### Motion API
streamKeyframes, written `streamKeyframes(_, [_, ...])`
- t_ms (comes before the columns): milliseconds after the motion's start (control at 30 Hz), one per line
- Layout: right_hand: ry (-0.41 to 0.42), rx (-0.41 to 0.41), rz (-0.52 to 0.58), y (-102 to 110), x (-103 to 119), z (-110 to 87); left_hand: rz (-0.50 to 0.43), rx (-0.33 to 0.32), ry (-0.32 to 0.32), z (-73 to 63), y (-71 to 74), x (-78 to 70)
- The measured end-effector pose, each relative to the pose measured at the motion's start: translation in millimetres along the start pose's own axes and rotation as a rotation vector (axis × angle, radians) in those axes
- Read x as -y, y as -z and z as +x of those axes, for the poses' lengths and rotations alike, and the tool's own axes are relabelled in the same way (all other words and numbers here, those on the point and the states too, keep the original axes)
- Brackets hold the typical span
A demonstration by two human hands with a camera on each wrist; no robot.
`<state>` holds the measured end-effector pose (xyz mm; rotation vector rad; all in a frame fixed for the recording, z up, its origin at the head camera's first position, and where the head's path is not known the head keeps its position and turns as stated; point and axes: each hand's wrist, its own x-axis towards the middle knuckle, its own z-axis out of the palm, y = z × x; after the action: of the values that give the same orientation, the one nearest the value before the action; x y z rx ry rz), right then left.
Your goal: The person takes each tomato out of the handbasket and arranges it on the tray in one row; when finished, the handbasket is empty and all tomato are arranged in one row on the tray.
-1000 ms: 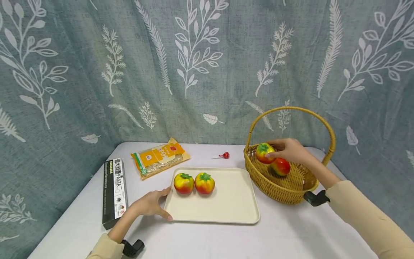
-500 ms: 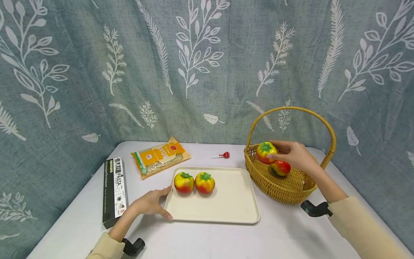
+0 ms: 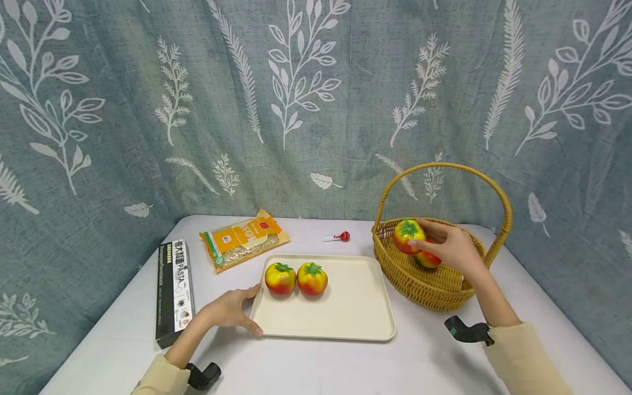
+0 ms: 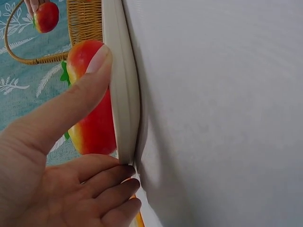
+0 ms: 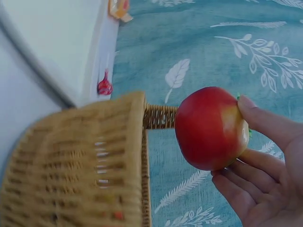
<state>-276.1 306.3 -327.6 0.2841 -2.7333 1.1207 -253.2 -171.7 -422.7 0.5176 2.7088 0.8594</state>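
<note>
Red and yellow, a round fruit [image 3: 407, 237] with a green leafy crown is pinched between the thumb and fingers of the right hand [image 3: 456, 249]. It hangs over the wicker basket [image 3: 419, 296]; both wrist views show it raised clear of the rim, and the head view shows it framed by the tall arched handle. A second fruit [image 3: 428, 260] lies down in the basket, partly hidden behind the hand and the held one.

On the other side, the left hand [image 3: 226, 311] rests at the left end of a cream tray [image 3: 355, 296], fingers spread well away from the thumb. The thumb lies along the rim at the near corner, while the index finger touches the left edge farther up; the remaining fingers are loosely bent in the left wrist view. Near that end, two more crowned fruits sit upright on the tray side by side: a left one [image 3: 280, 278] and a right one [image 3: 312, 278].

Beyond the tray, an orange packet [image 3: 245, 241] with a clear window lies slantwise, and a red lollipop [image 3: 344, 236] lies near the basket. Left of the tray is a black-and-white box [image 3: 174, 291] printed PASTA. All stand on a white-covered bench [image 3: 321, 367] before a grey-green leaf-patterned curtain [image 3: 316, 181].
</note>
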Motion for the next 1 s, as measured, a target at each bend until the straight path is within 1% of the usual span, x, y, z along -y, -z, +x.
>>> streamKeyframes(100, [-0.033,-0.011,0.026,-5,3,-3.8,-0.009,0.002,0.0,-0.4,-0.2,-1.0])
streamKeyframes(200, [-0.042,-0.021,0.069,-11,8,-7.4,-0.012,0.006,0.003,-0.7,-0.6,-1.3])
streamKeyframes(433, [0.005,-0.041,0.175,-26,21,-12.7,-0.002,0.015,-0.014,0.2,-2.3,0.1])
streamKeyframes(667, [0.026,-0.027,0.226,-39,27,-11.5,-0.007,0.015,0.003,1.1,-2.0,0.4])
streamKeyframes(867, [0.052,-0.003,0.281,-49,30,-8.4,0.003,0.01,-0.004,2.1,-0.6,0.0])
streamKeyframes(1000, [0.055,0.003,0.28,-58,30,-4.5,0.001,0.006,0.002,1.3,0.6,-0.6])
